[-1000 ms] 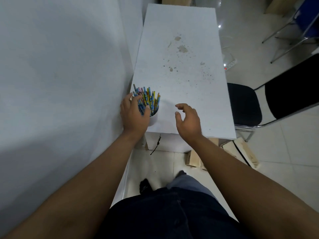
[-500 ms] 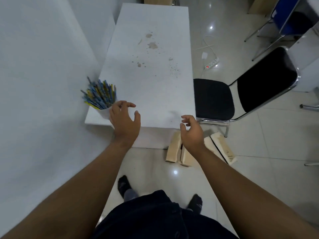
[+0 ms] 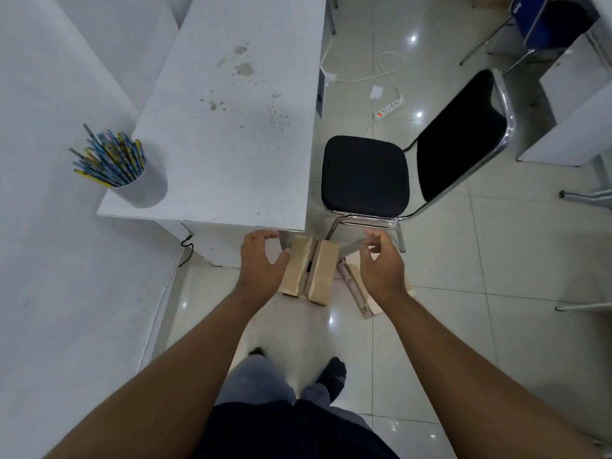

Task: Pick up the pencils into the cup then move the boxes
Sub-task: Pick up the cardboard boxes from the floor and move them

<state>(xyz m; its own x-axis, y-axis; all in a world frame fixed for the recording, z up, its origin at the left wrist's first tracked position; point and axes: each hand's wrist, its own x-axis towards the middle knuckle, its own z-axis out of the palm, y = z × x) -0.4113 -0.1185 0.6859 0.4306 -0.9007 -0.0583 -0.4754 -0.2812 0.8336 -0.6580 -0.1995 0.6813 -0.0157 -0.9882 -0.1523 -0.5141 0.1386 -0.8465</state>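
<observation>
A white cup (image 3: 142,190) stuffed with several blue and yellow pencils (image 3: 107,159) stands at the near left corner of the white table (image 3: 231,144). On the floor below the table's near edge stand two tan boxes (image 3: 311,270) side by side. A third flat box (image 3: 356,283) lies to their right, partly hidden by my right hand. My left hand (image 3: 261,263) hovers open by the left side of the pair, thumb near the left box. My right hand (image 3: 381,266) hangs open to their right, holding nothing.
A black chair (image 3: 364,177) with a chrome frame stands right of the table, just behind the boxes. A power strip and cables (image 3: 389,107) lie on the tiled floor farther back. A white wall runs along the left. My feet (image 3: 331,376) are below the boxes.
Both hands have left the cup and table edge and dropped toward the boxes on the floor. The view has swung right and down, so the cup now sits far left.
</observation>
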